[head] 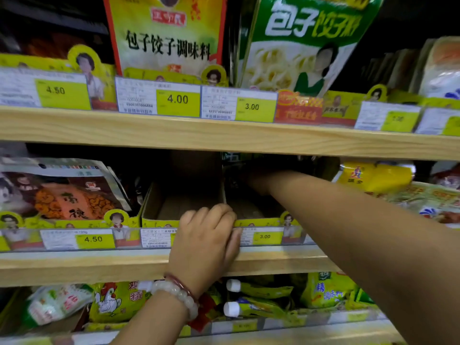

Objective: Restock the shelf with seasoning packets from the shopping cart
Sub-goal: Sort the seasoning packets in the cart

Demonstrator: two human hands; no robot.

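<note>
The left hand (207,241) is resting on the front edge of the middle shelf (124,265), its grip curled over the low front wall of a cardboard display tray (159,207) and over the price strip below it, with the fingers folded down and holding nothing loose. A pale bead bracelet (174,295) and a thin red one are sitting on that wrist. The right hand (258,181) is reaching deep into the dark back of the same shelf, just right of the tray's divider; whether its grip is open or closed on a seasoning packet cannot be told, since the hand is lying in shadow. The tray's left compartment is showing bare cardboard. At the left end of the middle shelf a brown and orange packet (64,195) is leaning back, and at the right end yellow packets (373,178) are lying stacked. On the upper shelf (224,135) a red-edged seasoning packet (166,36) and a green one (306,43) are standing upright behind price tags reading 4.00 and 3.00. The shopping cart is lying outside this view.
</note>
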